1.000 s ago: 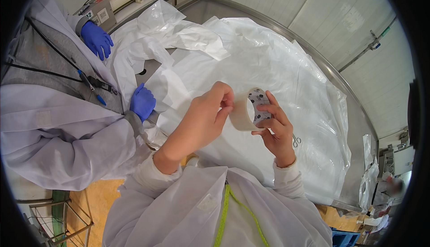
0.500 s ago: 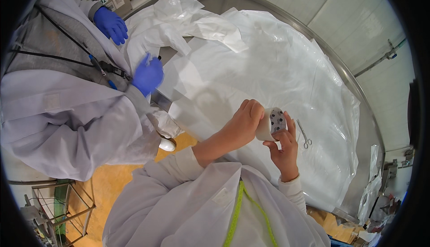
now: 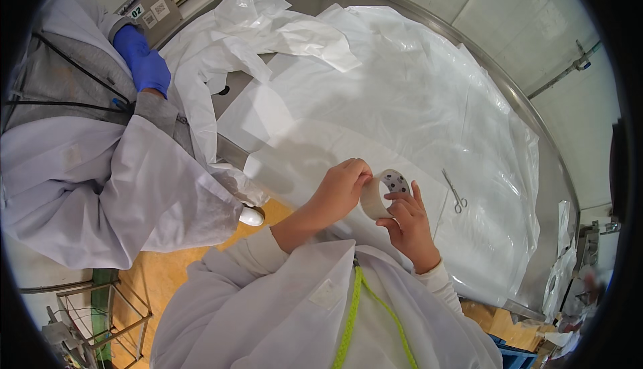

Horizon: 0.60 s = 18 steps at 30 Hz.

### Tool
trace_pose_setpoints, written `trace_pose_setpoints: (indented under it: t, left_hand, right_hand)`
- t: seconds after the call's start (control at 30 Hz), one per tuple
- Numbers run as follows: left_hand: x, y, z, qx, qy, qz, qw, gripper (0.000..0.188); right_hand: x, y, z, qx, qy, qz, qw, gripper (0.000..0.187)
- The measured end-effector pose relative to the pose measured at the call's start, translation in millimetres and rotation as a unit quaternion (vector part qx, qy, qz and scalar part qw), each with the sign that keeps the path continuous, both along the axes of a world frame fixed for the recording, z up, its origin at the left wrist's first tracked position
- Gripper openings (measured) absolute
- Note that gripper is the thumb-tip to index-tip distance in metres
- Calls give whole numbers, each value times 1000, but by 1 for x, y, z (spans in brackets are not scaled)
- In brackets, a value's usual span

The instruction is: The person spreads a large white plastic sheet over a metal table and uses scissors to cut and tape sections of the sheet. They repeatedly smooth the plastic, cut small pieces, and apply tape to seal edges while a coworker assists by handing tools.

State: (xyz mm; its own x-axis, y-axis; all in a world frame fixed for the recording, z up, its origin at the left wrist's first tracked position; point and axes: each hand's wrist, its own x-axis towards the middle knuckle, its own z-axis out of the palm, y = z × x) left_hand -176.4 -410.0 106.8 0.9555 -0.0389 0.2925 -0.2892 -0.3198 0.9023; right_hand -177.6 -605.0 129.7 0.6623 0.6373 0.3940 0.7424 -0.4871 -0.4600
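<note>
A roll of clear tape [image 3: 370, 201] with a printed inner core is held up in front of me, above white plastic sheeting [image 3: 402, 94]. My right hand [image 3: 410, 232] grips it from the right, some fingers reaching into the core. At its upper left side, my left hand [image 3: 343, 185] is closed in a pinch against the tape's outer face. Whether a loose tape end lies between those fingers is too small to tell. A pair of metal scissors [image 3: 455, 191] rests on the sheeting, right of my right hand.
On the left, a co-worker in a white coat [image 3: 87, 168] and blue gloves [image 3: 144, 61] stands by the metal table [image 3: 559, 175]. Crumpled white plastic [image 3: 295, 34] is bunched at the far left. A machine [image 3: 157, 11] stands behind it.
Both my hands and the tape roll have shifted left and slightly down. The co-worker's gloved hands have drawn back left, off the sheeting, and now come together.
</note>
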Motion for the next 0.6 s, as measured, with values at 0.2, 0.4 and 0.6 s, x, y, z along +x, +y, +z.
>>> trace_pose_setpoints:
  t: [0.2,0.4,0.6]
  left_hand:
    - [-1,-8,-15,59,-47,40,996,12]
    - [-7,-8,-7,48,7,45,998,8]
    - [-33,4,45,-30,176,-52,983,6]
  right_hand:
    - [-6,9,-1,15,39,-10,999,28]
    - [1,5,5,14,15,-38,999,27]
    - [9,-10,10,-92,85,-156,980,34]
